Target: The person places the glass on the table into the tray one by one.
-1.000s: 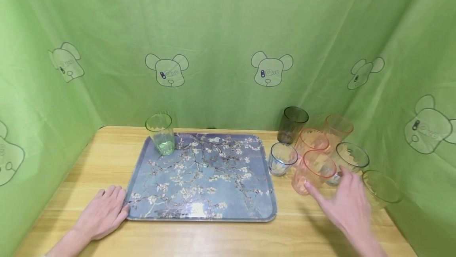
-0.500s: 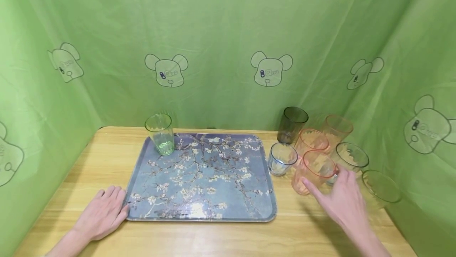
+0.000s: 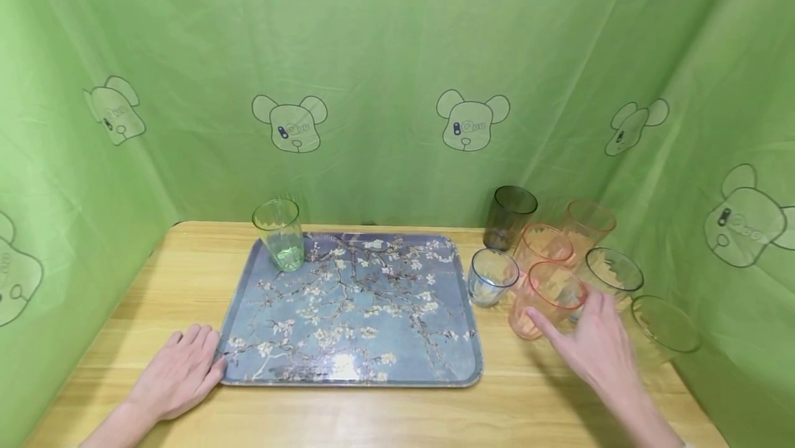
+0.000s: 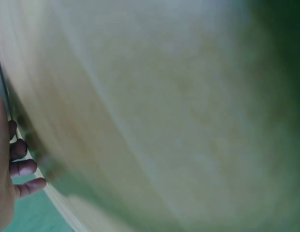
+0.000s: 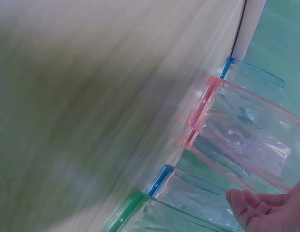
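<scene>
In the head view my right hand [image 3: 599, 341] is at the front pink glass [image 3: 549, 303], thumb across its near side and fingers round its right side near the rim. The glass stands upright on the table. Seen from the right wrist, the curled fingertips [image 5: 242, 205] lie right along the pink glass [image 5: 247, 125]. My left hand [image 3: 180, 372] rests palm down, fingertips and thumb at the left edge of a blue tray [image 3: 373, 337] with a blossom print. One green glass [image 3: 282, 241] stands on the tray's far left corner.
Around the right hand crowd a short blue-rimmed glass [image 3: 491, 282], a dark glass [image 3: 509, 220], a second pink glass [image 3: 540, 244], a third pink glass [image 3: 593, 224], a dark-rimmed clear glass [image 3: 615, 272] and a green-rimmed glass [image 3: 664, 327]. Green curtains [image 3: 385, 89] enclose the table.
My right hand has shifted slightly left, its fingers closing in on the right side of the front pink glass. The left hand, tray and glasses stay where they were.
</scene>
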`<state>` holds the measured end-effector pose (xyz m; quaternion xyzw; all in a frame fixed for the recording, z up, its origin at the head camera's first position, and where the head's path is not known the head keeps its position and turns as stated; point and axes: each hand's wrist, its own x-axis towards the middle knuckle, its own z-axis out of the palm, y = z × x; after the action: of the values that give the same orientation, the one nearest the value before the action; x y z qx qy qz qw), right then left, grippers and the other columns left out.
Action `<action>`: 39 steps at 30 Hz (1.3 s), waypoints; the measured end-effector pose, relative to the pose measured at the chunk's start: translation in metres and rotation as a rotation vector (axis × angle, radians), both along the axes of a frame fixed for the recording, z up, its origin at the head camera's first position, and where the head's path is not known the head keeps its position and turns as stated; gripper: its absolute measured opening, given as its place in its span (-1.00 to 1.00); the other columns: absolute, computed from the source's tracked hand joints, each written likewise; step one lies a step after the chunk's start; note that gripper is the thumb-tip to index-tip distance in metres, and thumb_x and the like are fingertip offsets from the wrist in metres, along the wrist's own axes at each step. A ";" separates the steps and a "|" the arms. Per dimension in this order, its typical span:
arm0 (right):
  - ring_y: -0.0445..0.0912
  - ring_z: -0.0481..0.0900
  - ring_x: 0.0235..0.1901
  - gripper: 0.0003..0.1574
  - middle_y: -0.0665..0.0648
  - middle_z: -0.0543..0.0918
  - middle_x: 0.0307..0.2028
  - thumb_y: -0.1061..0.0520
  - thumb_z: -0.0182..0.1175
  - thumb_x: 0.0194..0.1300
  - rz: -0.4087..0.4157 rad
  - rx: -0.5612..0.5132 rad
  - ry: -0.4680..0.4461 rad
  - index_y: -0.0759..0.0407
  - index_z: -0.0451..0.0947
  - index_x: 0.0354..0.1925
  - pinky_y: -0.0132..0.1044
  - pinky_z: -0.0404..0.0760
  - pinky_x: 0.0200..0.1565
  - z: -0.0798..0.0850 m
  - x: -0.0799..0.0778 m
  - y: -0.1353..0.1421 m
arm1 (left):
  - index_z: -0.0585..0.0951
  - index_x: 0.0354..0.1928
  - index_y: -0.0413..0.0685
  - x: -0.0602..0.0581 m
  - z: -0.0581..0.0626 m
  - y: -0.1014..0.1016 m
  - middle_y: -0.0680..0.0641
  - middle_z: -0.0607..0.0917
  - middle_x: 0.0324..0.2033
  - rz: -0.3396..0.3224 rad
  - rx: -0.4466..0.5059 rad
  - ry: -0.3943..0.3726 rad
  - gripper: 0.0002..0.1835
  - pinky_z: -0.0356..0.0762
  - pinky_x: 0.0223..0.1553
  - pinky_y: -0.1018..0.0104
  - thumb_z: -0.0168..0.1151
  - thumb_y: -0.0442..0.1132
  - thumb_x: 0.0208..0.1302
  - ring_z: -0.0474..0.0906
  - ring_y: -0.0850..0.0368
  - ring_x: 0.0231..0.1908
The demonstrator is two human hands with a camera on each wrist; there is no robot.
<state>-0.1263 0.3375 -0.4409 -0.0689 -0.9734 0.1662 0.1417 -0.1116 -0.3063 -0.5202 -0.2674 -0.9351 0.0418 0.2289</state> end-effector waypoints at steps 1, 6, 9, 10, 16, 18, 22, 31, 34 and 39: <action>0.53 0.53 -0.07 0.43 0.68 0.36 0.20 -0.53 0.25 0.28 0.001 -0.001 -0.004 0.64 0.10 0.45 0.39 0.56 -0.17 0.000 0.000 0.000 | 0.36 -0.31 0.01 0.000 0.000 0.000 0.06 0.31 -0.44 0.001 0.001 -0.001 -0.74 0.28 -0.30 0.20 0.10 0.02 0.26 0.23 0.15 -0.37; 0.53 0.52 -0.01 0.34 0.65 0.40 0.18 -0.51 0.23 0.31 0.008 -0.006 -0.001 0.60 0.16 0.43 0.43 0.53 -0.10 -0.001 -0.003 0.000 | 0.36 -0.32 0.01 0.000 -0.001 0.000 0.06 0.31 -0.44 0.002 0.004 -0.001 -0.75 0.27 -0.31 0.21 0.10 0.01 0.25 0.23 0.16 -0.38; 0.49 0.53 -0.02 0.28 0.60 0.44 0.13 -0.49 0.23 0.33 0.013 -0.010 0.012 0.57 0.21 0.41 0.41 0.52 -0.08 -0.001 -0.004 -0.001 | 0.36 -0.32 0.00 0.000 -0.001 0.000 0.05 0.32 -0.44 -0.001 0.004 0.001 -0.75 0.29 -0.30 0.20 0.09 0.01 0.25 0.24 0.15 -0.38; 0.48 0.53 -0.02 0.27 0.59 0.44 0.12 -0.49 0.22 0.34 0.014 -0.011 0.016 0.57 0.22 0.40 0.41 0.52 -0.07 -0.001 -0.004 -0.001 | 0.36 -0.32 0.00 0.000 -0.001 0.000 0.05 0.33 -0.44 0.000 0.004 0.003 -0.75 0.30 -0.30 0.19 0.09 0.02 0.26 0.25 0.15 -0.38; 0.37 0.51 -0.07 0.14 0.52 0.48 0.02 -0.47 0.20 0.37 0.023 -0.008 0.033 0.53 0.30 0.29 0.32 0.52 -0.09 -0.001 -0.006 -0.003 | 0.37 -0.32 0.00 0.000 -0.001 0.000 0.04 0.34 -0.44 -0.002 0.007 0.005 -0.75 0.31 -0.30 0.19 0.09 0.01 0.25 0.26 0.14 -0.37; 0.33 0.51 -0.09 0.10 0.48 0.48 0.00 -0.46 0.20 0.38 0.028 -0.009 0.039 0.51 0.31 0.26 0.28 0.52 -0.11 -0.002 -0.006 -0.003 | 0.37 -0.32 -0.01 0.000 0.000 0.000 0.04 0.34 -0.44 -0.003 0.007 0.005 -0.74 0.31 -0.30 0.19 0.10 0.01 0.25 0.27 0.14 -0.37; 0.32 0.49 -0.09 0.08 0.48 0.48 -0.01 -0.44 0.20 0.39 0.042 -0.001 0.059 0.52 0.31 0.25 0.28 0.53 -0.12 -0.003 -0.006 -0.003 | 0.38 -0.31 0.00 0.000 0.000 0.000 0.05 0.34 -0.44 0.002 0.007 0.000 -0.74 0.31 -0.30 0.19 0.11 0.01 0.25 0.27 0.15 -0.37; 0.31 0.48 -0.10 0.02 0.45 0.49 -0.07 -0.38 0.26 0.38 0.079 0.018 0.110 0.52 0.34 0.21 0.28 0.53 -0.11 -0.004 -0.004 -0.004 | 0.39 -0.30 0.00 0.001 -0.001 -0.001 0.05 0.35 -0.43 0.018 0.005 -0.021 -0.74 0.31 -0.30 0.19 0.14 0.01 0.24 0.27 0.16 -0.36; 0.31 0.48 -0.13 0.02 0.46 0.49 -0.09 -0.38 0.25 0.38 0.079 0.019 0.103 0.54 0.35 0.18 0.27 0.53 -0.14 -0.004 -0.003 -0.005 | 0.39 -0.30 0.00 0.001 -0.001 -0.001 0.05 0.35 -0.43 0.019 0.005 -0.019 -0.74 0.32 -0.30 0.18 0.14 0.01 0.23 0.28 0.15 -0.36; 0.33 0.49 -0.12 0.06 0.50 0.50 -0.08 -0.37 0.25 0.39 0.090 0.025 0.105 0.59 0.32 0.22 0.28 0.53 -0.12 -0.005 -0.001 -0.006 | 0.40 -0.29 -0.01 0.001 -0.001 0.000 0.04 0.36 -0.42 0.023 0.001 -0.026 -0.73 0.32 -0.29 0.18 0.15 0.01 0.23 0.29 0.15 -0.35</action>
<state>-0.1272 0.3316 -0.4456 -0.0145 -0.9688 0.1636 0.1857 -0.1109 -0.3067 -0.5210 -0.2571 -0.9409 0.0405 0.2165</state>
